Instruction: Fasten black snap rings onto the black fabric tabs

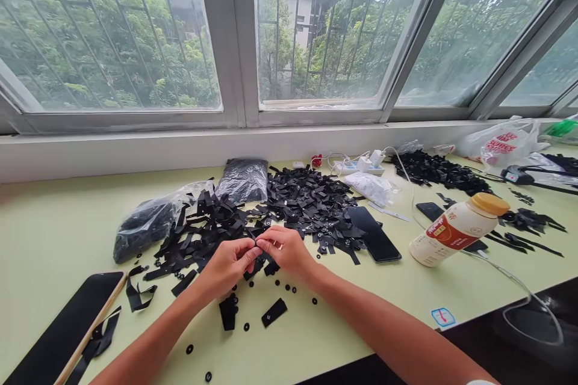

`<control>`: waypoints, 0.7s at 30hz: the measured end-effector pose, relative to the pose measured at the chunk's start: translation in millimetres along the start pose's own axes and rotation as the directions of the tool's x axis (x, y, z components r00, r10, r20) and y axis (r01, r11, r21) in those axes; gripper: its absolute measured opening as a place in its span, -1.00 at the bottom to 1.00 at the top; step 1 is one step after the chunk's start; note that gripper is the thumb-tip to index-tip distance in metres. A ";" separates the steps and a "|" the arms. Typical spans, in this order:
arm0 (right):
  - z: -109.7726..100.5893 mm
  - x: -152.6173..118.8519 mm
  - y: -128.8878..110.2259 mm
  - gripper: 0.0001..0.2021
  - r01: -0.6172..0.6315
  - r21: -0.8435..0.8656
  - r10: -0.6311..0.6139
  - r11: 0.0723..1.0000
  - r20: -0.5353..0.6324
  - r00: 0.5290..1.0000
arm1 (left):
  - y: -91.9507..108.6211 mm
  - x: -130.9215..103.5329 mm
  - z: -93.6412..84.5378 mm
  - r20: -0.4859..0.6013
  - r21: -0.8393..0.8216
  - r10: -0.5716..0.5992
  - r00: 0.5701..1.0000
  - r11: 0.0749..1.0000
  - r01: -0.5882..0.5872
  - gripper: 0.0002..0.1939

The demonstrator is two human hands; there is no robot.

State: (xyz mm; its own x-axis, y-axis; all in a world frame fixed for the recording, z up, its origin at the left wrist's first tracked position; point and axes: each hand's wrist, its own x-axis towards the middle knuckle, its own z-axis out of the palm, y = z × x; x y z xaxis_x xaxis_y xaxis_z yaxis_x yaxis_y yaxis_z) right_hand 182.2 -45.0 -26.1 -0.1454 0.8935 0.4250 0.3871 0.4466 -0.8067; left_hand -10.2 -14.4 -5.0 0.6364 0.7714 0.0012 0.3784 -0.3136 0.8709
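Note:
My left hand (pixel 235 258) and my right hand (pixel 285 249) meet at the middle of the table, fingertips pinched together. A tiny dark piece seems to be between them, mostly hidden by the fingers. Behind the left hand spreads a heap of black fabric strips (pixel 212 216); a second heap of black strips (pixel 307 195) lies past the right hand. Nearer me are a black label (pixel 274 312) marked M, a folded black strip (pixel 227 313) and several small black discs, one disc (pixel 246 326) just below the hands.
Left stand a plastic bag of black pieces (pixel 147 222) and a dark tablet-like slab (pixel 67 325). Another filled bag (pixel 244 179) lies at the back. To the right are a phone (pixel 374 234), a tilted bottle (pixel 456 231), a white cable (pixel 510 277) and a power strip (pixel 352 167).

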 end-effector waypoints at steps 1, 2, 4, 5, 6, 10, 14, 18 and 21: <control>-0.3 -0.5 -1.7 -0.79 0.009 -0.005 -0.009 1.000 -0.003 1.000 | -0.2 0.5 -1.8 0.021 -0.006 0.008 1.000 1.000 -0.008 -0.57; -0.2 -1.2 -4.0 -0.78 0.018 -0.013 -0.018 1.000 -0.010 1.000 | -0.2 0.8 -3.4 0.039 -0.015 0.013 0.999 1.000 -0.013 -0.57; 1.2 -2.7 -9.0 -0.77 0.032 -0.030 -0.033 0.999 -0.042 0.999 | 0.6 1.0 -5.4 0.065 -0.044 0.018 0.998 0.999 -0.015 -0.56; 2.5 -3.5 -11.3 -0.77 0.028 -0.031 -0.029 0.999 -0.058 0.998 | 1.3 0.8 -5.6 0.077 -0.063 0.022 0.997 0.998 -0.017 -0.56; 3.9 -4.2 -13.1 -0.77 0.012 -0.022 -0.014 1.000 -0.068 0.998 | 2.1 0.6 -5.3 0.090 -0.079 0.029 0.995 0.997 -0.021 -0.56; 7.3 -4.3 -13.2 -0.76 -0.112 0.024 0.113 0.993 -0.049 0.992 | 2.8 0.1 -3.0 0.144 -0.084 0.049 0.988 0.996 -0.037 -0.57; 2.5 -0.8 -7.4 -0.66 -0.236 -0.031 0.233 0.971 -0.080 0.969 | -1.0 1.2 -6.2 0.037 -0.059 0.031 0.999 0.998 -0.029 -0.59; -1.3 1.6 -8.4 -0.70 -0.241 0.058 0.247 0.969 -0.115 0.962 | -0.9 0.0 -9.4 -0.013 -0.070 0.021 1.000 0.997 -0.022 -0.59; 2.5 1.0 -10.1 -0.69 -0.290 0.277 0.279 0.916 0.079 0.957 | 2.6 -1.7 -7.6 0.079 -0.048 0.042 0.996 0.998 -0.038 -0.62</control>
State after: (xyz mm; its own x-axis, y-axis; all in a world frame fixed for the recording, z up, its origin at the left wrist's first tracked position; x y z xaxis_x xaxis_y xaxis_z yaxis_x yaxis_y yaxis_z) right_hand 175.8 -48.5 -18.5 -0.1032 0.9834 0.1491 0.1442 0.1631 -0.9760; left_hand -15.4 -12.2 1.0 0.7029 0.7113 -0.0011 0.3211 -0.3159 0.8928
